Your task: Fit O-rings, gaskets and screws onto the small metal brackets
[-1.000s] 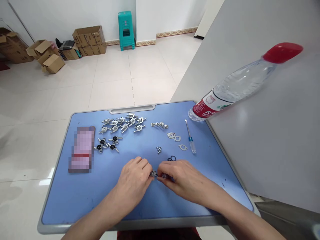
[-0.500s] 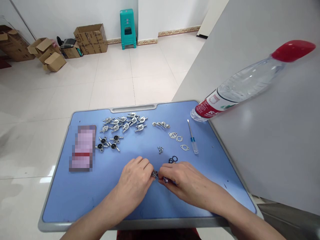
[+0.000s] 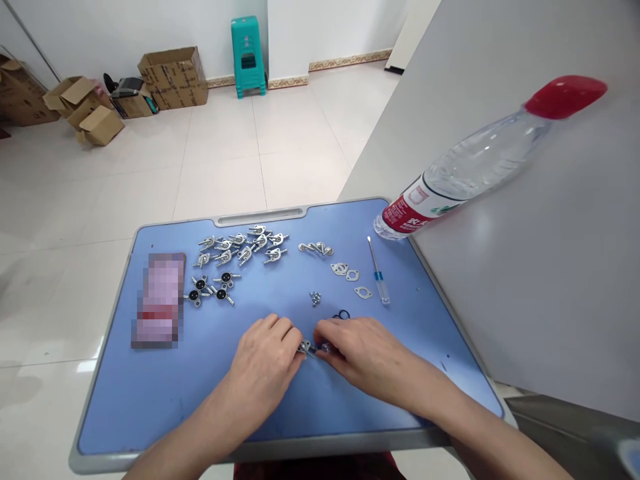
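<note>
My left hand (image 3: 267,350) is closed, its fingertips pinching a small metal valve body (image 3: 305,346) just above the blue table. My right hand (image 3: 357,347) is closed too, around what looks like a clear-handled screwdriver (image 3: 326,347), mostly hidden by the fingers. Its dark end meets the right side of the valve body. Black rubber rings (image 3: 344,315) lie just beyond my right hand, partly covered by it. A small heap of screws (image 3: 315,298) rests ahead of both hands.
Several metal valve bodies (image 3: 245,253) lie at the back left, with others bearing black discs (image 3: 221,293) nearer. Small levers (image 3: 320,249), flat metal plates (image 3: 363,292) and another screwdriver (image 3: 381,287) are right of centre. A blurred phone-like slab (image 3: 160,300) lies left; a water bottle (image 3: 420,203) stands back right.
My hands stay together at the valve body, which now shows a little more between them. My right hand has shifted slightly and covers more of the black rings. The whole view has moved a little.
</note>
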Demonstrator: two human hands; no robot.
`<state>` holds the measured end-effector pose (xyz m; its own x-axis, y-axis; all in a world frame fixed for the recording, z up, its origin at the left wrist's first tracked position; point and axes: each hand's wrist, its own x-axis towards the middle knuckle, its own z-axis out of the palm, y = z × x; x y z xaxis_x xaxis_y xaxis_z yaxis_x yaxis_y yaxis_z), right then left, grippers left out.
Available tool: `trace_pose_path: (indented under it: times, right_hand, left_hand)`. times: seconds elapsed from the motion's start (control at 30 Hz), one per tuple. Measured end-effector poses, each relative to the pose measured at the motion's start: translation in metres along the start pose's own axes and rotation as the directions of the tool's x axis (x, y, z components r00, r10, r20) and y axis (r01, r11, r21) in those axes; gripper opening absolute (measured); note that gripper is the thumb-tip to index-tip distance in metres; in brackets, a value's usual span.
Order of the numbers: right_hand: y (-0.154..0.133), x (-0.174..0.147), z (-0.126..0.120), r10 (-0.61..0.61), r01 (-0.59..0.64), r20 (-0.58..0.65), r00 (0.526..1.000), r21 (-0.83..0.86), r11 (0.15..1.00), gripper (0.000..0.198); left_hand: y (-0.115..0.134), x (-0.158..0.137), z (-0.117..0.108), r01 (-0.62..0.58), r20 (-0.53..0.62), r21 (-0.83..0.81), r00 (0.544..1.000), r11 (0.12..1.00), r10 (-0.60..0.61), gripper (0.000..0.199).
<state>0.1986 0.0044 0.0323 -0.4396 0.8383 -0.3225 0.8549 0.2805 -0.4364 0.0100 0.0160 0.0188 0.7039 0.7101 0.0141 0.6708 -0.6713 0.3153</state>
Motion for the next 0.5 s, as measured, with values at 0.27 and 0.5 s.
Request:
trace_pose_path:
  times: [0.27, 0.5]
  right_hand:
    - [-0.0005, 0.0019, 0.0023, -0.008, 0.007, 0.015, 1.0, 0.021, 1.0, 0.018]
    - [-0.0013, 0.0008, 0.0007, 0.0, -0.001, 0.032, 1.0, 0.024, 1.0, 0.017]
  left_hand:
    - [-0.0002, -0.0005, -0.0011, 0.024, 0.038, -0.029, 0.999, 0.999, -0.023, 0.012]
    - [0.0014, -0.0002, -0.0035, 0.032, 0.05, -0.037, 0.998, 0.999, -0.03, 0.011]
